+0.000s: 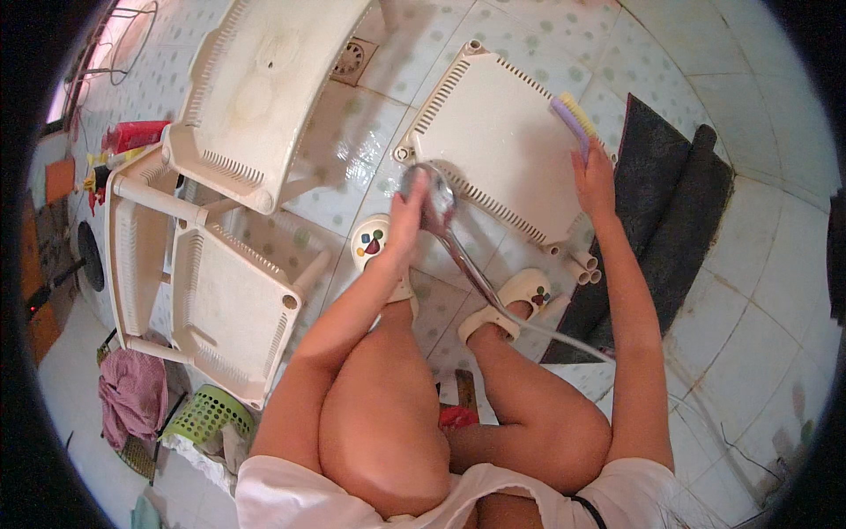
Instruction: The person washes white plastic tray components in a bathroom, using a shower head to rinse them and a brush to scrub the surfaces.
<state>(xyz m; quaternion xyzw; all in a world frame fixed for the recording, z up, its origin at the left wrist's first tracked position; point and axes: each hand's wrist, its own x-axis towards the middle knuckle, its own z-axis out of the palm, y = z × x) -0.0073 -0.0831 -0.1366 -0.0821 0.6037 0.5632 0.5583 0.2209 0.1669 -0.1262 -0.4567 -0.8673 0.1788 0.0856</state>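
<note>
My left hand (408, 215) grips a chrome hand shower (439, 205), its head over the near left edge of a cream plastic shelf panel (489, 125). From the handle a pale hose (562, 337) runs off to the right. In my right hand (595, 182) is a scrubbing brush (574, 119) with a purple back and yellow bristles, held at the panel's right edge. The panel has slotted rims and corner sockets, and lies flat on the tiled floor. Whether water is flowing from the shower head cannot be told.
Cream plastic rack shelves (231, 291) stand at the left, with a larger shelf (271, 86) above. Several plastic tubes (585, 266) lie by the panel. A dark mat (654, 218) is at the right. A floor drain (350, 61) and a green basket (211, 416) are in view.
</note>
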